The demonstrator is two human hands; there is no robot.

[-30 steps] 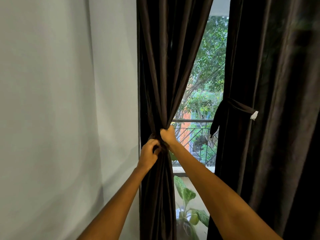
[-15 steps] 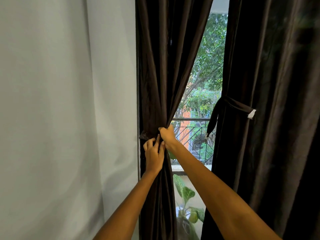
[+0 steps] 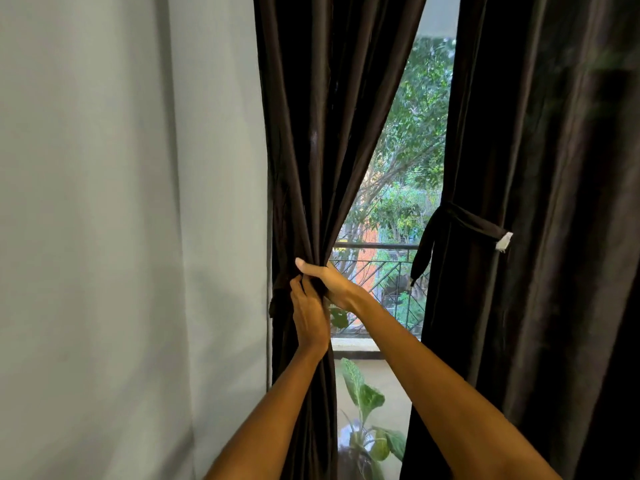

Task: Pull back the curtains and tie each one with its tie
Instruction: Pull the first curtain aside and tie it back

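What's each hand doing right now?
Left hand: fingers pinch the left curtain's tie.
Right hand: grips the gathered left curtain.

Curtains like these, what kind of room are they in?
Probably a room in a home, at a balcony window: dark curtains hang beside a plain wall, with a metal railing and a potted plant outside.

left curtain: dark brown cloth, smooth, with a faint sheen along its folds
right curtain: the same dark cloth, softer and more matt
tie: dark cloth band with a small white tab at its end
wall: pale, matt, smooth painted surface
railing: dark metal bars
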